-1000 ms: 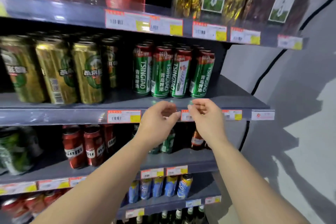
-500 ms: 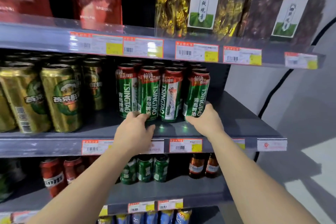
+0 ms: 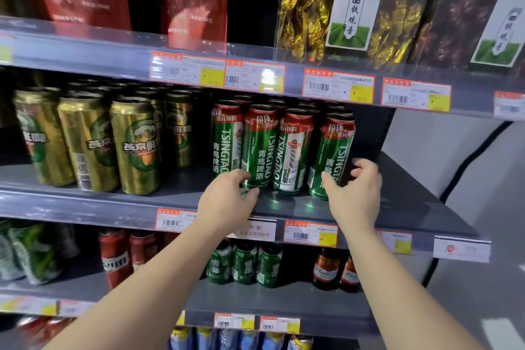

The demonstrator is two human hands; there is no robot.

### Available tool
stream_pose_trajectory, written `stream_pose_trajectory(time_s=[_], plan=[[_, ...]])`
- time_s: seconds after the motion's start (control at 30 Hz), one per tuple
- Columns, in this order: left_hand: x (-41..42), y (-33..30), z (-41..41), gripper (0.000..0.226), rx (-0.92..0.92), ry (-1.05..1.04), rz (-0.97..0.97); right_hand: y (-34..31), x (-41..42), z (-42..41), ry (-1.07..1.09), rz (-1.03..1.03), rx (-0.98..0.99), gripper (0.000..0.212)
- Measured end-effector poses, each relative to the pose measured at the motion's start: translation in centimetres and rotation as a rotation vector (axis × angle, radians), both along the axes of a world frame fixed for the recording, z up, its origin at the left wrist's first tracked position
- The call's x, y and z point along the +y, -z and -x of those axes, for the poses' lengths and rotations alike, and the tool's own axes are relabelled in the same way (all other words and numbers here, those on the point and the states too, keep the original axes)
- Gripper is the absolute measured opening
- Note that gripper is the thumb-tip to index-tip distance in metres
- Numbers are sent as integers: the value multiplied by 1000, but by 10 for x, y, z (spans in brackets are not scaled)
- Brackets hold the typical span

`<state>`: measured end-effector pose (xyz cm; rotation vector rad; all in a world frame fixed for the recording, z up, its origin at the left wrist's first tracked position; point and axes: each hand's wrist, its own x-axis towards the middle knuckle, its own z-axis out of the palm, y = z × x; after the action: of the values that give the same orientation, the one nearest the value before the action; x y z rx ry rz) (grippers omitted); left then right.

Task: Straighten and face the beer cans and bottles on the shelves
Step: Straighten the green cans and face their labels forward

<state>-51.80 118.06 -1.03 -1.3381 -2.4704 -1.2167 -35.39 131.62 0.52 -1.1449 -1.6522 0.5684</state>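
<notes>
Green cans [image 3: 284, 148]: middle shelf [image 3: 397, 207], centre; labels turned unevenly, facing unfinished
Left hand [image 3: 227, 202]: fingers curled at second can's base, grip unclear
Right hand [image 3: 355, 187]: cupped around rightmost can, 3 o'clock end
Gold cans [image 3: 136, 142]: 9 o'clock, one shows barcode, left to do

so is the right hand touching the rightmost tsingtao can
Touching. The head view shows the right hand with its thumb lying against the lower front of the rightmost Tsingtao can, fingers curling round its right side.
</notes>
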Motion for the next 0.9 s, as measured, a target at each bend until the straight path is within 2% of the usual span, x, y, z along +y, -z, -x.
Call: stream_pose_trajectory(time_s=[0.13,0.2,0.3,0.4,0.5,0.77,0.9], plan=[[0,0,0,36,-30,-2,-12,-9,-15,6,-188,-248,-51,36],[-1,0,0,34,-9,17,-3,-31,-9,12,-183,-422,-118,35],[-3,3,0,33,15,24,14,-71,4,24,-124,-599,-334,50],[-2,4,1,33,28,35,26,-92,11,34,-169,-556,-570,66],[1,2,6,32,15,55,31,-95,14,41,-220,-504,-703,61],[0,-8,13,41,-83,158,54,-120,28,30,-438,-294,-692,41],[1,-11,14,43,-34,149,86,-117,18,40,-415,-187,-617,60]])
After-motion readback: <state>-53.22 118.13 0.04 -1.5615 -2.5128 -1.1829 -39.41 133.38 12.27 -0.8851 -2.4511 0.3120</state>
